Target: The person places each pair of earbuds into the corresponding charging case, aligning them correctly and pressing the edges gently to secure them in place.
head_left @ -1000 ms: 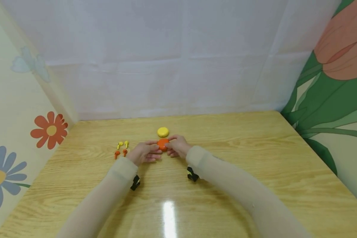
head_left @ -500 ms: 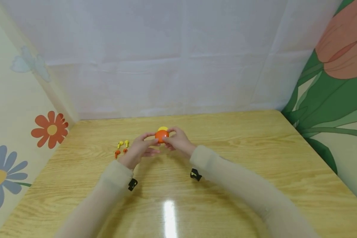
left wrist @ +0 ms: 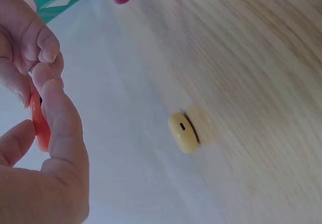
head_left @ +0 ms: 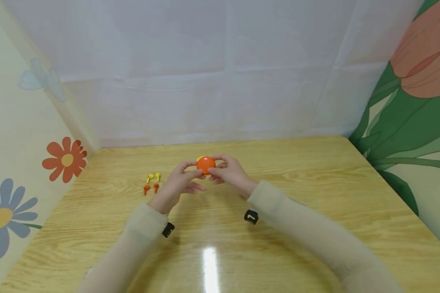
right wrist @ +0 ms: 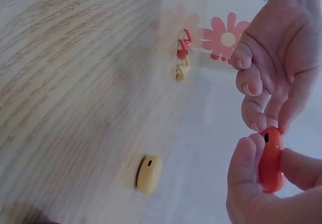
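Orange case [head_left: 206, 165] had risen in the last second and was held above the worktop [head_left: 315, 195]. Left hand [head_left: 177, 181] and right hand [head_left: 232, 175] pinched it from either side, so neither was free. Orange earbuds [head_left: 146, 189] and yellow earbuds [head_left: 158, 177] lay loose, left of both hands. Yellow case [left wrist: 183, 132] sat on the worktop; the raised one now mostly blocked it in head view.

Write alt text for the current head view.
A person's left grip and right grip hold a round orange case above a wood-grain table, with a yellow case mostly hidden behind it. To the left lie two yellow earbuds, with two orange earbuds nearer the viewer. A pale backdrop stands behind, between flower-patterned walls.
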The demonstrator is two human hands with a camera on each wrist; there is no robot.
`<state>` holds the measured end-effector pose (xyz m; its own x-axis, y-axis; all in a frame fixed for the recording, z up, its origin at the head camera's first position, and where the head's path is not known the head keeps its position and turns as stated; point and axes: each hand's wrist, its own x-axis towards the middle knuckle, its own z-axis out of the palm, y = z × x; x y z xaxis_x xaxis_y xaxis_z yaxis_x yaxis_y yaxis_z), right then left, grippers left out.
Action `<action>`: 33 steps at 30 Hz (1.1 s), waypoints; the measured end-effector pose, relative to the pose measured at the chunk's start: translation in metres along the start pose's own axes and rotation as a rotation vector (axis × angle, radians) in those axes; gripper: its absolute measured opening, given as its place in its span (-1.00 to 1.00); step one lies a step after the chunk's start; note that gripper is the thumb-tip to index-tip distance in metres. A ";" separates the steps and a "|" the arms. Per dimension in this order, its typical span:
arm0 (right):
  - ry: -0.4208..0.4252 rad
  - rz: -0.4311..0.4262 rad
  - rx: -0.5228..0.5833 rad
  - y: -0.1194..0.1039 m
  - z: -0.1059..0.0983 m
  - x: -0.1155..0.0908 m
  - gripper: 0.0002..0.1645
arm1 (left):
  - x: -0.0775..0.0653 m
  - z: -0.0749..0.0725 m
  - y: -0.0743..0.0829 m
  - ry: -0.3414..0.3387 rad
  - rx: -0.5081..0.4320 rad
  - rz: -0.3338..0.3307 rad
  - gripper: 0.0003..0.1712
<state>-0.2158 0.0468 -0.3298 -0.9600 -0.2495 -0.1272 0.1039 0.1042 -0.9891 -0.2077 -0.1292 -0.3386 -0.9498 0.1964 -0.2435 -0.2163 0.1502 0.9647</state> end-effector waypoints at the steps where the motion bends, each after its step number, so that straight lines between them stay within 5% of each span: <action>1: -0.002 -0.003 0.004 -0.001 -0.002 -0.001 -0.50 | -0.001 0.001 0.001 -0.002 -0.001 0.000 -0.50; 21: -0.024 -0.070 -0.084 0.000 -0.021 -0.018 -0.49 | -0.005 0.018 0.014 -0.021 0.063 0.046 -0.47; 33: -0.080 -0.037 0.014 0.000 -0.027 -0.022 -0.64 | -0.011 0.028 0.018 -0.003 0.005 0.108 -0.50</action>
<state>-0.2014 0.0783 -0.3253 -0.9393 -0.3294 -0.0960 0.0735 0.0799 -0.9941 -0.1949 -0.1014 -0.3214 -0.9667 0.2149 -0.1387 -0.1117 0.1328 0.9848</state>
